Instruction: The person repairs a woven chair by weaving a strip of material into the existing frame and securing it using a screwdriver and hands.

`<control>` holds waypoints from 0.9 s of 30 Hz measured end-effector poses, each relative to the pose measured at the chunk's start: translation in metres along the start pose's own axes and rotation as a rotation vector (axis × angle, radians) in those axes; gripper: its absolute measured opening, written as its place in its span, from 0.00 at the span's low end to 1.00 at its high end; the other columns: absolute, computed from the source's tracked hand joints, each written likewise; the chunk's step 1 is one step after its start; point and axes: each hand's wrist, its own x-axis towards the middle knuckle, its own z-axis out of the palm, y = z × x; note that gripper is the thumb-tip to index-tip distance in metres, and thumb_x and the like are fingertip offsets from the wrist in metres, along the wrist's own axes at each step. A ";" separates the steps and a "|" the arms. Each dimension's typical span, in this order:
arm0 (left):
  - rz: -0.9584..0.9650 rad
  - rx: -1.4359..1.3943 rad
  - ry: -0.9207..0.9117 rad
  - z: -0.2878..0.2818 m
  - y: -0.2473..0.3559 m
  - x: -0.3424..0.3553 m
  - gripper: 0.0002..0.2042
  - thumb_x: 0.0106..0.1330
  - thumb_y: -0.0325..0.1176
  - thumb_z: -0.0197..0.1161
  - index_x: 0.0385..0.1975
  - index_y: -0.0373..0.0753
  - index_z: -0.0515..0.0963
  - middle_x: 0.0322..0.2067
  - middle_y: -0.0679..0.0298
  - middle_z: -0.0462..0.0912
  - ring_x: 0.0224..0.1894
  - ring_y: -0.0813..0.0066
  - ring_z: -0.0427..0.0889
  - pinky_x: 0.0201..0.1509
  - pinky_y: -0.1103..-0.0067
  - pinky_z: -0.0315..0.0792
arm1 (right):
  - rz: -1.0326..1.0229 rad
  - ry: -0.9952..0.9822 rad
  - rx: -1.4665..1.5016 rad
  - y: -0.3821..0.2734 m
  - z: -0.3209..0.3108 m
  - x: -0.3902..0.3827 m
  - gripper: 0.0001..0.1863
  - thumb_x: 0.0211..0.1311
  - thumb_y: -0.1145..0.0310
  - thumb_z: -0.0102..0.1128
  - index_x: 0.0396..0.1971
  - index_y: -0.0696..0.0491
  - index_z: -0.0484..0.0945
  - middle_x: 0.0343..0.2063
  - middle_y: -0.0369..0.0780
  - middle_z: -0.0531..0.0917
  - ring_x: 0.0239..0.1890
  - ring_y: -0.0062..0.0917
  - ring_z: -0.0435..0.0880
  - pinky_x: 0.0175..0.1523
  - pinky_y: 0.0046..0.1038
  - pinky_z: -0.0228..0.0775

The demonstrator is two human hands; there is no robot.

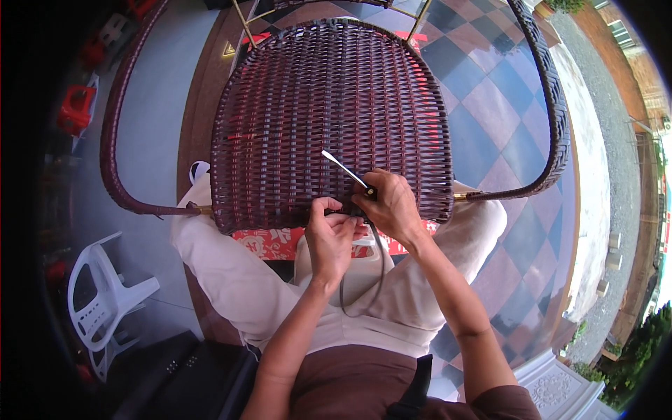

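Observation:
A dark brown wicker chair [329,105] is tipped toward me, its woven seat facing up between my knees. At the near rim of the weave, my left hand [330,241] is closed, thumb and fingers pinching a flat wicker strand [382,262]. The strand hangs from the rim in a loop over my lap. My right hand [392,203] is wrapped round the black handle of a flat-blade screwdriver [343,166]. Its metal shaft points up and left, lying over the weave. The right fingertips are close to the left ones, partly hiding the rim and the strand's end.
Woven armrests [549,119] curve out on both sides of the seat. Beneath the chair lies a red patterned cloth [269,243] by a pale plastic stool [315,262]. A white plastic chair [105,297] stands at left, near a black case [182,374]. Checkered tiles [490,147] cover the right.

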 end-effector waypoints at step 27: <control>0.275 0.446 -0.427 -0.035 0.054 -0.057 0.06 0.60 0.25 0.54 0.25 0.30 0.75 0.36 0.59 0.76 0.38 0.70 0.75 0.47 0.76 0.66 | -0.269 0.321 0.749 -0.072 -0.121 0.028 0.08 0.63 0.67 0.52 0.30 0.57 0.73 0.22 0.38 0.80 0.17 0.16 0.78 0.18 0.13 0.64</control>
